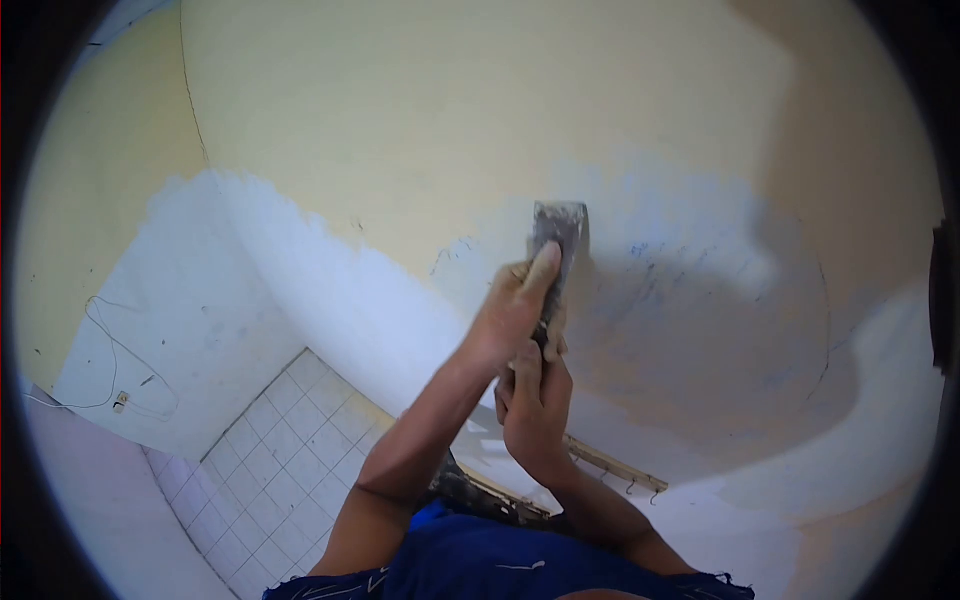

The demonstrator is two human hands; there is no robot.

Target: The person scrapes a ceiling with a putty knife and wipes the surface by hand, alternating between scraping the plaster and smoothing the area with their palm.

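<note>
1. Here, your left hand [515, 305] pressed a scraper [558, 232] flat against the wall [400, 120], fingers [543, 268] stretched along its blade.
2. Your right hand [535, 405] sat just below, fingers wrapped tight round the handle.
3. The blade met the wall where yellow paint bordered white filler.
4. Tiled floor [270, 470] lay lower left.
</note>
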